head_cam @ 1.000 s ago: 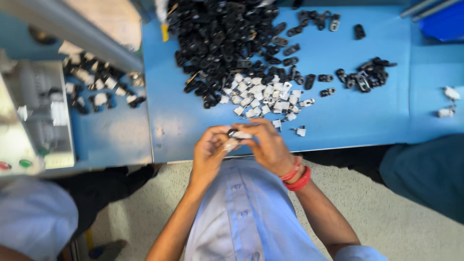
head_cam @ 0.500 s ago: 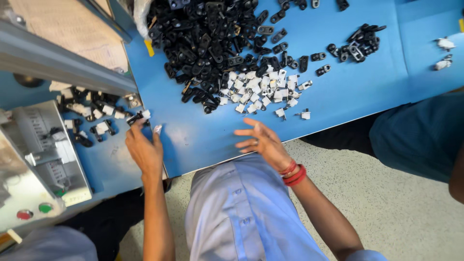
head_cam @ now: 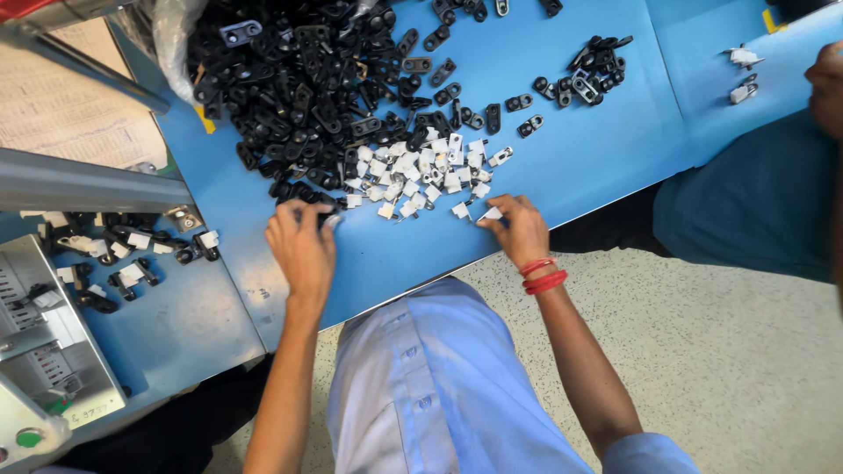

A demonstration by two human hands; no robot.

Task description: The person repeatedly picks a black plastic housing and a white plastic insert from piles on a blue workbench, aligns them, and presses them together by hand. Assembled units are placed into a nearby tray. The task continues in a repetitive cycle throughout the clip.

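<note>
On the blue table (head_cam: 580,167), my left hand (head_cam: 303,246) pinched a black clip (head_cam: 309,204) at the black pile's (head_cam: 299,88) near edge; my right hand (head_cam: 520,228) closed its fingertips on a white piece (head_cam: 490,213) beside the white heap (head_cam: 421,171).

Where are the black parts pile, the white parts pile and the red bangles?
black parts pile (head_cam: 307,96), head view, middle of the heap.
white parts pile (head_cam: 420,171), head view, centre of the cluster.
red bangles (head_cam: 542,274), head view, on the right wrist.
</note>
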